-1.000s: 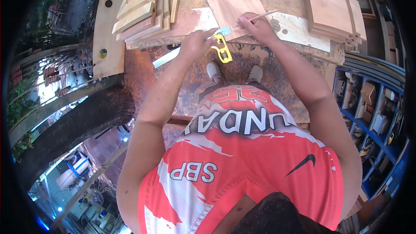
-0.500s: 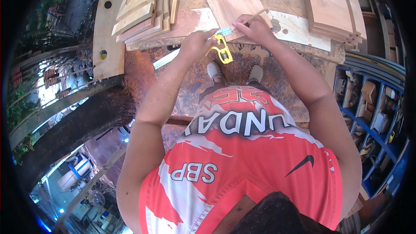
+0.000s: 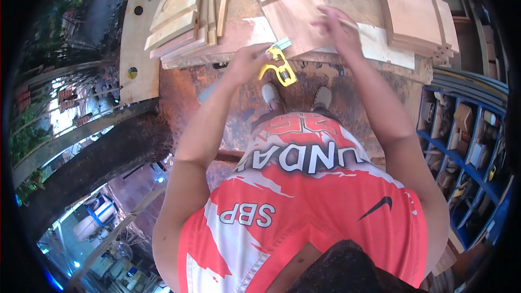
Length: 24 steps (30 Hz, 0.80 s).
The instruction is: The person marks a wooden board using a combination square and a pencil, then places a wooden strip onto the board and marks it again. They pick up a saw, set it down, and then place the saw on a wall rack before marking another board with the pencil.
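Note:
My left hand (image 3: 251,61) is closed on a combination square with a yellow head (image 3: 284,74), holding it at the near edge of a flat wooden board (image 3: 290,8). The end of its metal blade (image 3: 281,44) reaches onto the board's near corner. The board lies slanted on the workbench and has a dark groove across its far part. Over the board's right edge is my right hand (image 3: 339,30), fingers bent and blurred by motion. A thin pencil (image 3: 349,22) shows faintly along this hand, partly hidden.
Stacked wooden pieces (image 3: 176,19) stand at the left of the workbench (image 3: 239,0). More stacked boards (image 3: 412,19) lie at its right. A blue shelf unit (image 3: 461,149) with assorted items is at the right, below bench height. My shoes (image 3: 323,97) are on the floor before the bench.
My right hand has moved off the square's blade, right and slightly away from me. The square has tilted a little in my left hand, and the board has shifted slightly.

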Motion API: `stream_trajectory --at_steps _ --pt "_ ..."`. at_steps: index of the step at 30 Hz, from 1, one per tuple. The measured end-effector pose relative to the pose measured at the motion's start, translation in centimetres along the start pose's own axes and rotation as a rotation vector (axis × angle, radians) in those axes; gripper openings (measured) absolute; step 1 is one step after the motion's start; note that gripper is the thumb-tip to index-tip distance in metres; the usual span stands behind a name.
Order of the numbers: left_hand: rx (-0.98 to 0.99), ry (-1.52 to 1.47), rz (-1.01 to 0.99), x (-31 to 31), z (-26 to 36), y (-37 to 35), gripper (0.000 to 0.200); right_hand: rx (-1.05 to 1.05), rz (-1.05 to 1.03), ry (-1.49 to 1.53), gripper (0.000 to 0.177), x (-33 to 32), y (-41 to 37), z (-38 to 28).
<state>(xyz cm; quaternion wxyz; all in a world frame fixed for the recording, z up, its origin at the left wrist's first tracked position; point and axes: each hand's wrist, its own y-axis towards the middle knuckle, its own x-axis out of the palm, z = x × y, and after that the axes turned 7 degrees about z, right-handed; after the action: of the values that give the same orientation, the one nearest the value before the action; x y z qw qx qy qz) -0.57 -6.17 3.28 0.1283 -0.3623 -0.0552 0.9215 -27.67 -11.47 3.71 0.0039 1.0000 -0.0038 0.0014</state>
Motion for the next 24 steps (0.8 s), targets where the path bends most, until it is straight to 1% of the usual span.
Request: stream_trajectory --at_steps 2,3,4,5,6,7,9,10,11,12,13,14,15,16,17,18,19,21,22,24 --pt "-0.216 -0.725 0.020 -0.5 2.0 -0.9 0.037 0.116 -0.009 -0.077 0.039 -1.6 -1.6 -0.6" --pt "-0.304 -0.782 0.109 -0.6 3.7 -0.6 0.037 0.125 -0.078 -0.089 0.036 -1.3 -2.6 -1.6" --pt "-0.320 -0.942 0.103 -1.3 6.5 -0.1 0.036 0.139 -0.152 -0.105 0.033 -0.9 -3.9 -2.5" --pt "-0.337 -1.105 0.092 -1.5 9.0 0.4 0.036 -0.012 -0.165 -0.058 0.031 0.4 -5.8 -1.9" --pt "-0.304 -1.209 0.100 -0.8 10.0 1.5 0.036 -0.164 -0.177 -0.009 0.028 2.0 -7.2 -1.3" --pt "-0.270 -1.312 0.106 0.1 10.8 3.0 0.035 -0.178 -0.189 -0.002 0.028 2.8 -7.6 -2.5" --pt "-0.174 -1.529 0.078 2.3 11.5 6.5 0.035 0.199 -0.071 -0.126 0.025 3.4 -7.6 -5.3" --pt "-0.165 -1.526 0.084 2.0 9.5 8.3 0.035 -0.066 0.020 -0.300 0.025 2.4 -6.0 -3.6" --pt "0.101 -0.727 0.291 1.7 6.6 10.3 0.036 -0.329 0.116 -0.470 0.025 0.3 -4.1 -1.5" --pt "0.331 0.094 0.446 1.0 4.3 12.0 0.038 -0.118 0.125 -0.477 0.026 -1.3 -3.1 -1.7" --pt "0.214 -0.070 0.545 -0.6 2.6 12.7 0.036 0.117 0.110 -0.386 0.026 -3.4 -1.9 -2.1" --pt "0.087 -0.235 0.635 -2.4 0.7 12.7 0.034 -0.039 0.123 -0.533 0.029 -4.6 -1.5 -2.7" --pt "0.055 0.231 0.681 -3.5 -1.1 12.9 0.030 -0.112 0.135 -0.734 0.031 -6.6 0.1 -0.3" --pt "0.035 0.697 0.707 -4.5 -2.6 13.6 0.026 -0.107 0.144 -0.737 0.031 -6.3 0.6 -0.5" --pt "-0.002 0.821 0.617 -5.3 -4.4 14.4 0.026 0.001 0.193 -0.767 0.032 -5.8 1.0 -1.3" --pt "-0.041 0.940 0.525 -5.8 -4.9 14.6 0.026 0.108 0.241 -0.797 0.033 -5.9 1.6 -1.7" --pt "-0.037 0.932 0.519 -5.8 -5.3 14.7 0.026 0.113 0.245 -0.805 0.033 -6.7 2.5 -0.7" --pt "-0.164 0.755 0.466 -6.6 -3.9 14.2 0.030 0.079 0.232 -1.023 0.043 -7.6 4.0 1.5" --pt "-0.165 0.755 0.459 -6.8 -3.1 13.5 0.030 0.086 0.231 -1.025 0.043 -7.9 3.7 2.0" --pt "-0.155 0.548 0.516 -7.3 -1.1 11.5 0.043 0.012 0.273 -1.088 0.043 -7.3 3.2 1.3"
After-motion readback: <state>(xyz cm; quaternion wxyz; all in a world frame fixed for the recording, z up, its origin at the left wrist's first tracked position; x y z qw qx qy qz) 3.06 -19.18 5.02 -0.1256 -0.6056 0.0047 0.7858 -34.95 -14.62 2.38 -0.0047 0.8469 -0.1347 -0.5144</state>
